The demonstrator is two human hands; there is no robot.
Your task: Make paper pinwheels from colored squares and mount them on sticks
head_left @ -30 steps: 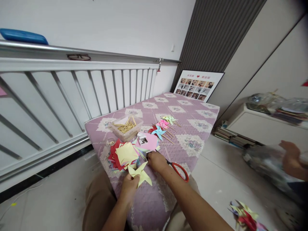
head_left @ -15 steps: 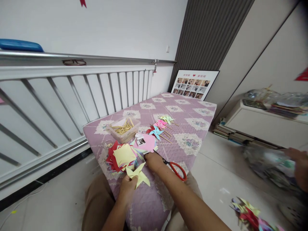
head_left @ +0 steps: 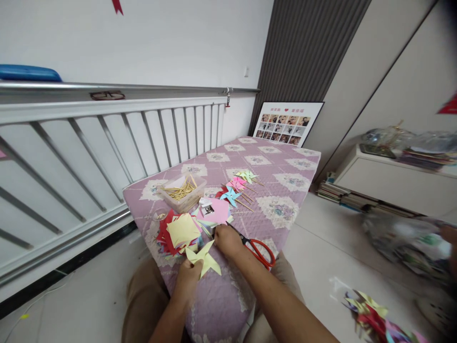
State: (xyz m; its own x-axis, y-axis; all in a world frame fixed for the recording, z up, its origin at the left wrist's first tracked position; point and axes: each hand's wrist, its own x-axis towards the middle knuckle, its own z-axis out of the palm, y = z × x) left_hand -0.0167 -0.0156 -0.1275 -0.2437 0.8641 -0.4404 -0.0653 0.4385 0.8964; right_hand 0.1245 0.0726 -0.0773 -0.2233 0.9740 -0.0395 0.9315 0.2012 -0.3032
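My left hand (head_left: pixel 189 275) pinches a pale yellow paper pinwheel (head_left: pixel 207 261) by its near edge, in front of the stacked paper. To its right, my right hand (head_left: pixel 226 239) is closed low over the table, beside the pink paper (head_left: pixel 217 209). A dark bit shows at its fingertips, but what it holds is hidden. Red-handled scissors (head_left: pixel 262 252) lie beside and partly behind that hand. A stack of red and yellow paper squares (head_left: pixel 182 231) sits left of my hands. Finished pinwheels on sticks, such as the blue one (head_left: pixel 230 195), lie further back.
A clear plastic box (head_left: pixel 183 193) holds many thin sticks. The purple quilted cloth (head_left: pixel 217 305) covers the table. A white radiator (head_left: pixel 135 143) runs along the left. Pinwheels (head_left: pixel 374 317) are bunched at lower right, near another person's blurred hand (head_left: pixel 449 238).
My hands and the yellow pinwheel keep nearly the same place and hold. The view has shifted slightly. The other person's hand at the right edge has moved lower and further out of view.
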